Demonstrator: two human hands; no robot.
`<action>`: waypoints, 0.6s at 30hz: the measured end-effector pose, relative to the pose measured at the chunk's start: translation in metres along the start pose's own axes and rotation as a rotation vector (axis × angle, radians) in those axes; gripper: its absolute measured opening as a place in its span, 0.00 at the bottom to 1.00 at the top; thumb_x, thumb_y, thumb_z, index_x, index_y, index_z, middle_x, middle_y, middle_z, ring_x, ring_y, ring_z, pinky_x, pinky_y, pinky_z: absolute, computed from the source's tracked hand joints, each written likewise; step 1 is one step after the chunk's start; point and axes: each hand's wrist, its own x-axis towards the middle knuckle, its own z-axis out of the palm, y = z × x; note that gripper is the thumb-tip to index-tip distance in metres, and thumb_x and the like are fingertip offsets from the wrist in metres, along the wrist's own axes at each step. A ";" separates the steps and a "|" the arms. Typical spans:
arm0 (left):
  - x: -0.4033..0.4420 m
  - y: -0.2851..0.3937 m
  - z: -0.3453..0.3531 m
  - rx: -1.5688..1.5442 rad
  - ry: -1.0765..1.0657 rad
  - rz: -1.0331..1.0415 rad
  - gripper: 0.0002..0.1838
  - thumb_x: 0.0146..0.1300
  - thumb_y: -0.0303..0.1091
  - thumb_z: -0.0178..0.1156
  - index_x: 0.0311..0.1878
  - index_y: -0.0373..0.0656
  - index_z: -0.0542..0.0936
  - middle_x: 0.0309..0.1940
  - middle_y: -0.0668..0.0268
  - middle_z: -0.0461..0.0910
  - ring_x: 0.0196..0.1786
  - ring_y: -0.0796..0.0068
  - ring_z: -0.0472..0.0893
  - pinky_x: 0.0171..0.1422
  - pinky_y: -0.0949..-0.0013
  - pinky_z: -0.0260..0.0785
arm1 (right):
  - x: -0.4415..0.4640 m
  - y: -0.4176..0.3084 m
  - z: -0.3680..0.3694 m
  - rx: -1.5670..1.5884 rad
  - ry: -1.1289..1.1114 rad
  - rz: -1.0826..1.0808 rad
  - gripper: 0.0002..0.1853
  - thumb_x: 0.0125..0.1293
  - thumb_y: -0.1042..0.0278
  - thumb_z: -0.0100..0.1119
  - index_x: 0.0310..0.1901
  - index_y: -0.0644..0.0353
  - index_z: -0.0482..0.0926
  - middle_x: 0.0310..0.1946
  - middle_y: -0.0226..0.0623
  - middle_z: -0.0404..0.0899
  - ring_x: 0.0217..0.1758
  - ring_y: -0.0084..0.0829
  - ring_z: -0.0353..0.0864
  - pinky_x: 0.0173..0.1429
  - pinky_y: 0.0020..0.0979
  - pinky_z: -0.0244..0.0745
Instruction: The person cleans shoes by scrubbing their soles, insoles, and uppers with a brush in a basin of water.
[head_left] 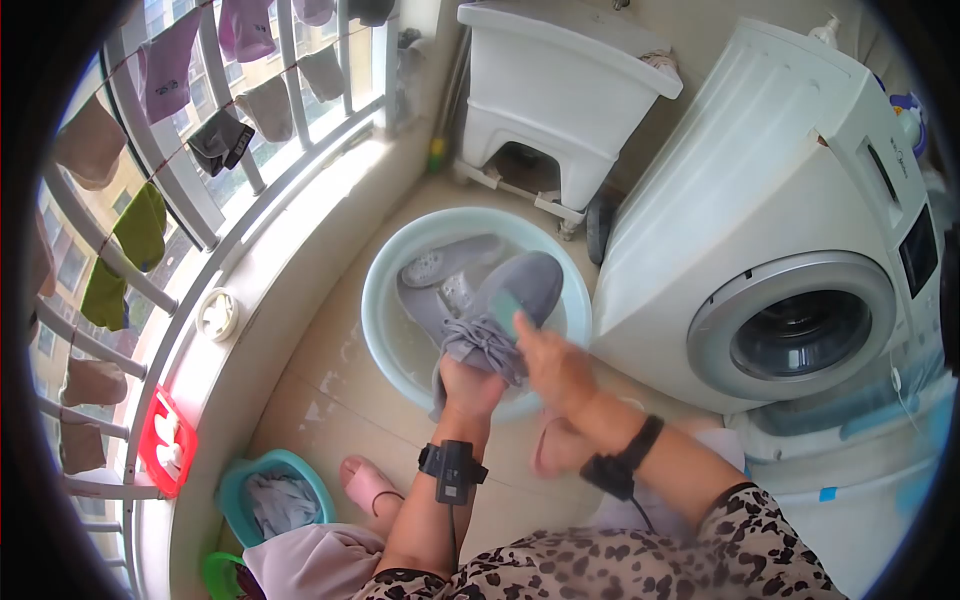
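Observation:
A grey shoe (530,285) with laces is held over a light blue basin (375,330) of water. My left hand (472,385) is closed around the shoe near its laces, palm partly under it. My right hand (553,365) is slightly blurred and closed on a green brush (506,312), which touches the shoe's upper; the brush's bristles are hidden. Another grey shoe (425,300) lies in the basin's water, left of the held one. A dark device is strapped on each wrist.
A white washing machine (660,300) stands to the right, a white sink (560,90) behind the basin. At lower left are a teal tub (232,495) with cloth and a red basket (158,470) on the ledge. Socks hang along the window bars (205,210).

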 end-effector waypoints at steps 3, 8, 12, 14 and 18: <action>-0.001 0.015 0.011 0.155 0.271 0.116 0.25 0.68 0.37 0.38 0.63 0.31 0.65 0.61 0.50 0.69 0.63 0.52 0.70 0.68 0.53 0.62 | -0.014 -0.008 0.007 0.020 -0.130 -0.086 0.25 0.63 0.68 0.51 0.63 0.54 0.68 0.27 0.42 0.75 0.28 0.46 0.79 0.30 0.43 0.76; 0.000 -0.010 0.028 0.085 0.237 0.054 0.25 0.68 0.35 0.36 0.64 0.30 0.64 0.65 0.50 0.65 0.67 0.52 0.65 0.74 0.54 0.54 | 0.030 0.055 -0.011 -0.196 0.083 0.068 0.24 0.66 0.68 0.49 0.64 0.54 0.68 0.25 0.43 0.76 0.28 0.44 0.79 0.30 0.42 0.75; -0.004 -0.015 0.015 -0.102 0.183 0.003 0.24 0.71 0.34 0.35 0.64 0.27 0.62 0.66 0.46 0.62 0.68 0.49 0.63 0.75 0.50 0.51 | 0.051 0.095 -0.017 0.203 0.427 0.200 0.20 0.67 0.53 0.53 0.55 0.56 0.72 0.25 0.36 0.74 0.19 0.32 0.72 0.20 0.33 0.66; -0.004 -0.019 0.015 -0.123 0.169 -0.028 0.24 0.71 0.34 0.37 0.65 0.29 0.63 0.66 0.48 0.63 0.68 0.52 0.64 0.74 0.53 0.53 | 0.047 0.064 -0.048 0.785 0.187 0.778 0.22 0.66 0.45 0.53 0.49 0.55 0.74 0.23 0.30 0.70 0.17 0.24 0.67 0.17 0.27 0.60; -0.008 -0.041 0.010 0.377 0.224 -0.187 0.22 0.70 0.35 0.43 0.64 0.34 0.65 0.63 0.54 0.67 0.65 0.59 0.68 0.71 0.60 0.59 | 0.041 0.057 -0.045 1.214 -0.019 0.855 0.27 0.65 0.32 0.47 0.36 0.53 0.69 0.24 0.25 0.65 0.15 0.19 0.58 0.16 0.21 0.47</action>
